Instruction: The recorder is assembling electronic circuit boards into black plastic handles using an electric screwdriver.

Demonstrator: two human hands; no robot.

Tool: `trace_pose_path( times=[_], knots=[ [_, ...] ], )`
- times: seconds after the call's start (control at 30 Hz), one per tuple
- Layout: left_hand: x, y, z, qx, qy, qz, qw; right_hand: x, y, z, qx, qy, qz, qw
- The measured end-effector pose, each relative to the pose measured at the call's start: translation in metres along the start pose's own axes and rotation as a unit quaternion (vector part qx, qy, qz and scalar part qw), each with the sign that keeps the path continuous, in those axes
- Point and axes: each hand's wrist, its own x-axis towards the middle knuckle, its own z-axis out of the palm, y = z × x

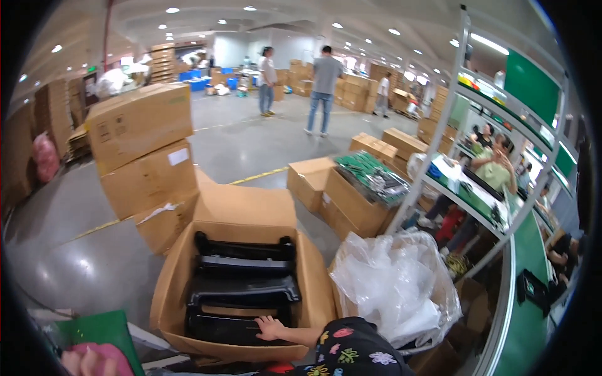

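Observation:
Inside an open cardboard box (160, 294) lie several long, glossy black plastic parts (241, 291), one behind another. My right hand (269, 328) reaches over the box's near side and rests on the nearest black part, fingers apart and lying on its surface. At the bottom left edge is my left hand (88, 363), blurred and partly cut off. It is next to a pink thing (103, 352) on a green surface (103, 329); whether it holds anything does not show.
A box lined with clear plastic bags (395, 288) stands to the right. Stacked cartons (141, 128) rise at the far left. Beyond it, green circuit boards (370, 172) lie on a carton. A metal shelf rack (439, 150) borders the right side. Several people stand or sit farther off.

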Motion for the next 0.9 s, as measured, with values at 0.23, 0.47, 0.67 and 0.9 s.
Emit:
trace_pose_path(
  times=[0.23, 0.47, 0.67, 0.9],
  knots=[
    [-0.093, 0.007, 0.075, -0.21, -0.217, -0.041, 0.952, 0.054, 0.1, 0.159, 0.027, -0.272, 0.096, 0.957],
    [-0.092, 0.009, 0.064, -0.251, -0.277, -0.094, 0.923, 0.042, 0.046, 0.104, -0.006, -0.289, 0.055, 0.956],
    [-0.072, 0.013, 0.062, -0.275, -0.269, -0.096, 0.918, 0.014, 0.042, 0.08, 0.059, -0.315, 0.07, 0.945],
    [-0.016, 0.03, 0.041, -0.271, -0.192, -0.071, 0.941, 0.03, 0.031, 0.06, 0.087, -0.286, 0.069, 0.952]
  ],
)
